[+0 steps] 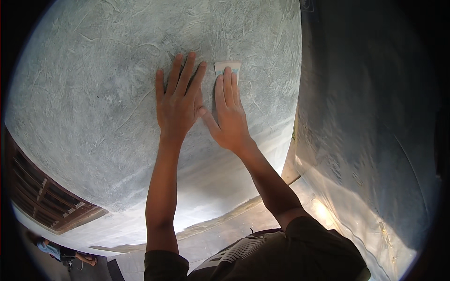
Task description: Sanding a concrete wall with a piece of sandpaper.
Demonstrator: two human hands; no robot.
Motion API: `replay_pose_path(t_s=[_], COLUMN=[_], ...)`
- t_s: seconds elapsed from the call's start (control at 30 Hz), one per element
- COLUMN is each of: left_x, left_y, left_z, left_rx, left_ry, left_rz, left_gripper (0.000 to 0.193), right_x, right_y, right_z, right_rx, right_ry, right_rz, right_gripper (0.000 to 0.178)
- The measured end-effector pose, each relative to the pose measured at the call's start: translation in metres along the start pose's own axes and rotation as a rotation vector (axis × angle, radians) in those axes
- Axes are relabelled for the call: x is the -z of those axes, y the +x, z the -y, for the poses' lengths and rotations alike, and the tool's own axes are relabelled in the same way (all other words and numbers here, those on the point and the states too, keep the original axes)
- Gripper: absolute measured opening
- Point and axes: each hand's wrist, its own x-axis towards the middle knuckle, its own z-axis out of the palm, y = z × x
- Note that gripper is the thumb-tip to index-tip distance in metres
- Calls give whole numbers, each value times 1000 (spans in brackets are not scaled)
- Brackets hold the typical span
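Note:
My left hand [177,110] lies flat on a grey, rough-textured wall [108,61], its fingers spread and nothing in them. Just to its right, my right hand [230,122] presses a small pale piece of sandpaper [228,65] against the same surface. The fingers of that hand are straight and close together over the sheet, whose top edge and bluish printed backing stick out past the fingertips. Both arms reach up, and the right thumb is close to the left hand's thumb side. The sheet's underside is hidden against the wall.
A brown wooden window or vent frame with slats [42,192] is set in the wall at lower left. Dark plastic sheeting [361,117] hangs along the right, partly sunlit at its bottom. Far down at lower left, a person [54,249] sits or crouches.

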Motion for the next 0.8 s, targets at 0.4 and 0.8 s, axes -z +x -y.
replay_pose_path(t_s=[0.4,0.8], left_x=[0,-3], left_y=[2,0], left_z=[-2,1], left_rx=[-21,-25], left_ry=[15,-9], left_rz=[-33,-33], left_gripper=[53,53], right_x=[13,5], right_y=[10,8], right_z=[-3,-15], right_rx=[5,62], right_ry=[27,-16], right_rz=[-31,-74], right_gripper=[62,58])
